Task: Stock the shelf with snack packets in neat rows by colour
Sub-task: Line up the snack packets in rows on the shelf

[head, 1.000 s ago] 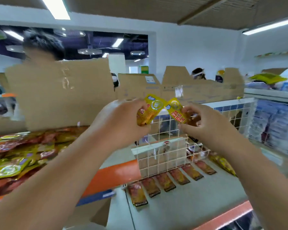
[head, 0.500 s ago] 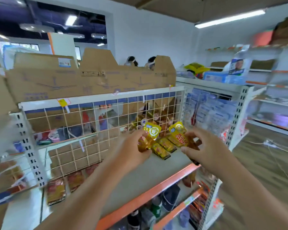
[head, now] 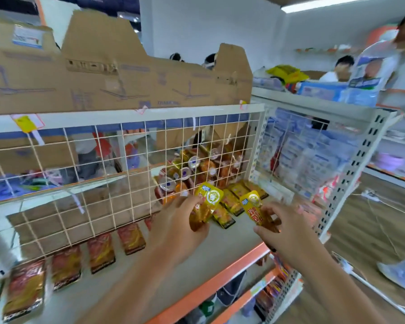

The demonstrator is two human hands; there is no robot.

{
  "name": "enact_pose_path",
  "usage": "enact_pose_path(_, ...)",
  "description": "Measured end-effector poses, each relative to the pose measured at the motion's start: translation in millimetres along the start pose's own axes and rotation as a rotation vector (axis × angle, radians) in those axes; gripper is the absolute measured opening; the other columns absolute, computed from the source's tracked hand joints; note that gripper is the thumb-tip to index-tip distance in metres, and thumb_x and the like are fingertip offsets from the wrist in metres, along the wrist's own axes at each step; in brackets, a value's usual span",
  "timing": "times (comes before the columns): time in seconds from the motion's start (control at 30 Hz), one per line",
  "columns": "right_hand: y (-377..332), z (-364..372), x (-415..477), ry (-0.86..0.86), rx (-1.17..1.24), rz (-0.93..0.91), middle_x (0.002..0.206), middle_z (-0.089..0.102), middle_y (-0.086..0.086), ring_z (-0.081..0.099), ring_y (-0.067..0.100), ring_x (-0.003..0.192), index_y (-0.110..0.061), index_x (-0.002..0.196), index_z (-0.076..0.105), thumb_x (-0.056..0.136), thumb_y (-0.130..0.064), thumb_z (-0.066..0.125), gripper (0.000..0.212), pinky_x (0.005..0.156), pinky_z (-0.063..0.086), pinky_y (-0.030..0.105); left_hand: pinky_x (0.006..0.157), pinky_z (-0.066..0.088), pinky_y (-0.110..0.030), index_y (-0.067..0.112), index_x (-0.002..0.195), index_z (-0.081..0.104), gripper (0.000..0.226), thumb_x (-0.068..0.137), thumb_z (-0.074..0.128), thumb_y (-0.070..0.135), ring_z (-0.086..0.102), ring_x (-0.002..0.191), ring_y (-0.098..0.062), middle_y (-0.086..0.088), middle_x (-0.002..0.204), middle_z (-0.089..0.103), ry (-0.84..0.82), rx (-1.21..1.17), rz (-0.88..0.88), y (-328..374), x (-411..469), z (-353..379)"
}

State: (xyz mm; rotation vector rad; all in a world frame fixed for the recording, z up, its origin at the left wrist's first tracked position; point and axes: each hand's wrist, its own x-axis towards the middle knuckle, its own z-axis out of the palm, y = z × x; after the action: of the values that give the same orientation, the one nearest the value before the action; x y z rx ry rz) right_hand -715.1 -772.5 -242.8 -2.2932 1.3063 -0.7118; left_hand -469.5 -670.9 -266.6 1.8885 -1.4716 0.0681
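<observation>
1. The left hand point(head: 180, 222) pinches the left packet point(head: 208, 199), fingers and thumb curled round its brown lower part, with the yellow top pointing up.
2. The right hand point(head: 288, 230) grips the right packet point(head: 253, 208) the same way by its lower end. The packet is upright and tilts slightly left.
3. Both packets are in the air over the right end of the shelf point(head: 197, 260), just in front of the grid point(head: 131, 174). They are near each other but do not touch.
4. A yellow row point(head: 236, 191) lies flat on the shelf at the foot of the grid, partly hidden behind the two held packets.
5. A red row point(head: 101, 251) lies flat along the foot of the grid to the left. Its packets lie side by side with gaps, and the last one is partly covered by the left hand.
6. Behind the grid there is a pile point(head: 197, 164) of orange packets with round labels, too blurred to read.
7. Cardboard point(head: 103, 78) stands on top of the rack, above the grid.
8. Below the shelf's orange edge point(head: 211, 284), a lower level holds more goods, which are blurred.
</observation>
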Motion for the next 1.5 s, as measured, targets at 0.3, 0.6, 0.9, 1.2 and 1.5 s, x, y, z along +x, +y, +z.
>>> enact_pose_path(0.3, 37.1, 50.5, 70.1, -0.064, -0.031, 0.08, 0.11, 0.059, -0.017, 0.06, 0.002, 0.09, -0.034, 0.121, 0.062, 0.079, -0.04, 0.079, 0.046, 0.077, 0.043, 0.021, 0.091, 0.049, -0.034, 0.041, 0.135, 0.056, 0.056, 0.082, 0.07, 0.053, 0.053, 0.121, -0.018, 0.011, 0.134, 0.057, -0.09, -0.023, -0.053, -49.5, 44.7, 64.5)
enact_pose_path(0.6, 92.6, 89.2, 134.5, -0.11, -0.067, 0.064, 0.104, 0.059, -0.014, 0.059, 0.015, 0.097, -0.031, 0.122, 0.064, 0.079, -0.039, 0.078, 0.046, 0.087, 0.051, 0.035, 0.096, 0.036, -0.022, 0.036, 0.141, 0.05, 0.06, 0.085, 0.059, 0.057, 0.04, 0.119, -0.006, 0.019, 0.134, 0.048, -0.139, -0.114, -0.155, -53.7, 42.8, 156.4)
enact_pose_path(0.9, 148.2, 139.7, 210.8, -0.195, -0.125, -0.059, 0.117, 0.06, 0.001, 0.053, 0.028, 0.111, -0.022, 0.121, 0.065, 0.077, -0.043, 0.078, 0.05, 0.085, 0.05, 0.04, 0.089, 0.034, -0.001, 0.032, 0.128, 0.059, 0.056, 0.076, 0.069, 0.052, 0.047, 0.108, -0.002, 0.02, 0.119, 0.043, 0.019, -0.111, -0.351, -47.8, 53.9, 224.5)
enact_pose_path(1.2, 159.4, 164.6, 236.6, -0.228, -0.198, -0.126, 0.122, 0.056, 0.007, 0.053, 0.033, 0.113, -0.022, 0.118, 0.062, 0.077, -0.056, 0.072, 0.055, 0.081, 0.051, 0.04, 0.09, 0.033, -0.002, 0.029, 0.126, 0.062, 0.058, 0.074, 0.07, 0.053, 0.051, 0.107, -0.004, 0.013, 0.123, 0.049, 0.054, -0.032, -0.384, -49.0, 54.4, 236.7)
enact_pose_path(1.5, 158.4, 167.2, 236.8, -0.255, -0.205, -0.117, 0.133, 0.05, 0.005, 0.046, 0.033, 0.123, -0.026, 0.131, 0.056, 0.079, -0.057, 0.071, 0.062, 0.087, 0.052, 0.043, 0.092, 0.033, -0.001, 0.027, 0.125, 0.062, 0.057, 0.075, 0.069, 0.053, 0.047, 0.108, -0.001, 0.019, 0.122, 0.045, 0.063, -0.02, -0.337, -48.8, 55.2, 237.0)
